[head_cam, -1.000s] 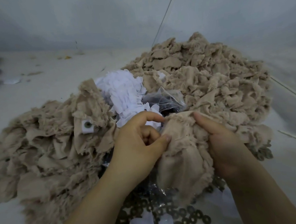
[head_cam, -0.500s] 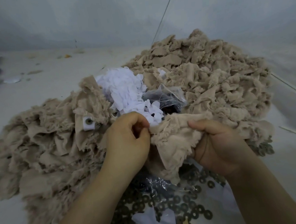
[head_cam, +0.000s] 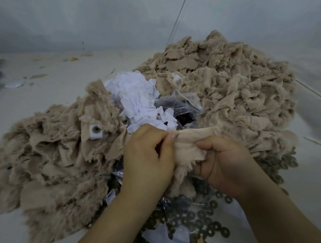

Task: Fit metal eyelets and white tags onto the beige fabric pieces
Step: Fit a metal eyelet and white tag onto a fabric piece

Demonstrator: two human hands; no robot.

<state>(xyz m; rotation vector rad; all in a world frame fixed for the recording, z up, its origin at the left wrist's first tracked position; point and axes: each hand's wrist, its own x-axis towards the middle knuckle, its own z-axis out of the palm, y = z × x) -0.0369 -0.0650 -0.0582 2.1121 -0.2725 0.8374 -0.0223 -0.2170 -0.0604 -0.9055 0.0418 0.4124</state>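
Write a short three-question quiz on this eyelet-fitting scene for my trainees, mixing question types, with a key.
1. True or false: the left hand and the right hand both hold the same beige fabric piece.
2. The heap of small white fabric tags lies: A) beyond the hands, B) under the right forearm, C) on the dark cloth pile far left.
3. Fill in: the loose round metal eyelets lie ___ the forearms.

Key: 1 true; 2 A; 3 between.

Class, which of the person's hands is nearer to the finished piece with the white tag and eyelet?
Left. The left hand lies just right of and below the tagged piece; the right hand is farther right, beyond the left hand.
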